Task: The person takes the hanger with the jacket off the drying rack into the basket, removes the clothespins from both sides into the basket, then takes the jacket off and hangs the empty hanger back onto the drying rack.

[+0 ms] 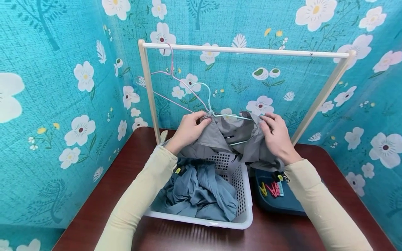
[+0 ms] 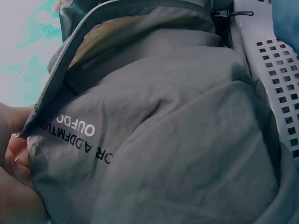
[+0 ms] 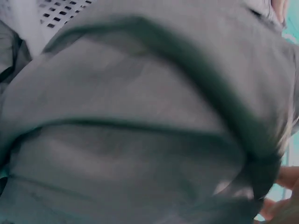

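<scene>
**Grey garment (image 1: 216,136) up over the basket (image 1: 247,212), both hands on it, mint hanger (image 1: 233,116) in among the fabric**

- Backdrop (image 1: 78,31): teal, white flowers, behind everything.
- Table (image 1: 125,164): dark red-brown.
- Rack (image 1: 245,50): wooden posts, white top bar.
- Basket: white, perforated walls, on the table in front of the rack.
- Blue-grey cloth (image 1: 198,191): crumpled heap inside the basket.
- Grey garment: bunched, held in the air below bar height, above the far part of the basket and the tray.
- Dark blue tray (image 1: 279,204): on the table, just right of the basket.
- Pink hanger (image 1: 172,64): hooked on the bar near its left end, nothing visible on it.
- Mint hanger: hook free, well below the bar; one shoulder and part of the lower rod show between the garment's folds. Other shoulder hidden.
- Left hand (image 1: 190,129): thumb and fingers pinch the garment right by the hanger's neck. Can't tell if they grip the hanger too.
- Right hand (image 1: 277,136): thumb and fingers pinch the garment's upper right edge.
- Zip (image 2: 50,77): runs along the garment's edge, left wrist view.
- Clothespins (image 1: 274,190): yellow, pink, light blue, in the tray.
- Lettering (image 2: 77,133): white and black, upside down, near the left fingers.
</scene>
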Motion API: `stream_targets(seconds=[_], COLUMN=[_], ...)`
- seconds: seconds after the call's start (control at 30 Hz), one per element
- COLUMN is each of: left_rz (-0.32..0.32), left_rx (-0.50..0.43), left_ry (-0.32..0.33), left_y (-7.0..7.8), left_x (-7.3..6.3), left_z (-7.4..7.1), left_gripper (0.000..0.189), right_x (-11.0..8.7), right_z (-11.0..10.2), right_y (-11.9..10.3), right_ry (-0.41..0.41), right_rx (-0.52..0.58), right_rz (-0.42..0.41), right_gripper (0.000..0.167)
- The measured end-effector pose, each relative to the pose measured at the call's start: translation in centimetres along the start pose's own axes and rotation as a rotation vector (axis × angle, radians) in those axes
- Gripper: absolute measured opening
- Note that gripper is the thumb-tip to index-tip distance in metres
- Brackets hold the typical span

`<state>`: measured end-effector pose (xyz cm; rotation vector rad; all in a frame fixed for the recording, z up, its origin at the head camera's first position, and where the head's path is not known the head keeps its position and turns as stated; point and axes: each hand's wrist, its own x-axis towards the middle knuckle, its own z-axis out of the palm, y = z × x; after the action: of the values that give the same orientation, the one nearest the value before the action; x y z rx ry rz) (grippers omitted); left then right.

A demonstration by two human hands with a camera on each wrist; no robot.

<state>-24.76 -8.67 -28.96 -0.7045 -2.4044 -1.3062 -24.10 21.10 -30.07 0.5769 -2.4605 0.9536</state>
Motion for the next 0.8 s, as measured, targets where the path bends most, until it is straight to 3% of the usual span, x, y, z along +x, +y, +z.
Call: stream_targets(seconds=[0.2,0.33,0.53,0.67,0.8], left_rz=[-0.001,0.003,0.015,0.009,0.002], left_rx=[0.014,0.016,0.02,0.018,0.025], left_ry=[0.005,0.003,-0.018,-0.017,-0.011], left_y=[0.2,0.4,0.2,-0.3,-0.7], left_x=[0.1,0.0,-0.2,-0.2,-0.3], left_z=[0.4,0.5,0.5,0.2,-0.3], left_gripper=[0.018,0.019,0.021,0.019,0.015], right_x=[-0.1,0.4,0.6,0.4,0.2], right_z=[0.7,1.4,1.3,0.9,0.2], right_y=[-2.0,-2.3,-1.2,0.2,1.3], right_ry=[0.013,0.074,0.183,0.188,0.178], right_rx=[-0.104,-0.151,-0.168,-0.161,-0.129], right_rz=[0.07,0.052,-0.054,-0.095,-0.065], right_gripper=[0.068,0.052,0.019,0.017,0.019])
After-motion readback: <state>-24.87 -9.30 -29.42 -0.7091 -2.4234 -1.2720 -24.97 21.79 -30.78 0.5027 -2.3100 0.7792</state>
